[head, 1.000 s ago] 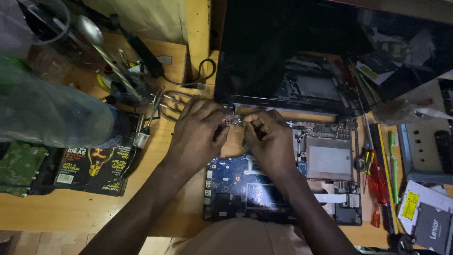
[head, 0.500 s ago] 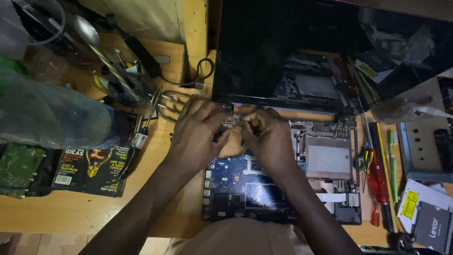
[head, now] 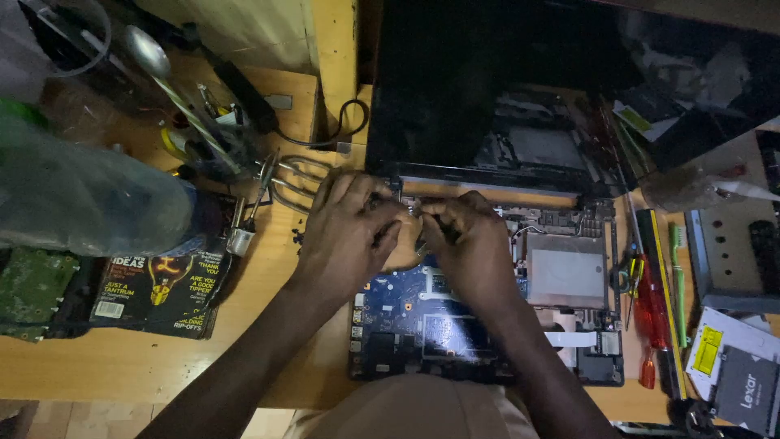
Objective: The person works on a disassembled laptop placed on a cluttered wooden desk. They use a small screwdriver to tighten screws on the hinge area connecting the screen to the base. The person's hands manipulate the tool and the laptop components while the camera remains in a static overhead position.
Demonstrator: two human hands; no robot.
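your left hand (head: 351, 236) and right hand (head: 467, 244) meet curled at the opened laptop's (head: 487, 325) hinge edge on the counter (head: 122, 366), pinching a small part (head: 413, 210) together to steady it; exact grip unclear.

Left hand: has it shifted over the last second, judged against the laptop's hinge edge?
No. The left hand stays at the hinge edge of the opened laptop, fingertips meeting the right hand at the same spot.

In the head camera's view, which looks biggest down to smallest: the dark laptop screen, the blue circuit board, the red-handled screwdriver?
1. Laptop screen, clearly largest.
2. Blue circuit board, partly hidden by the hands.
3. Red-handled screwdriver, smallest.
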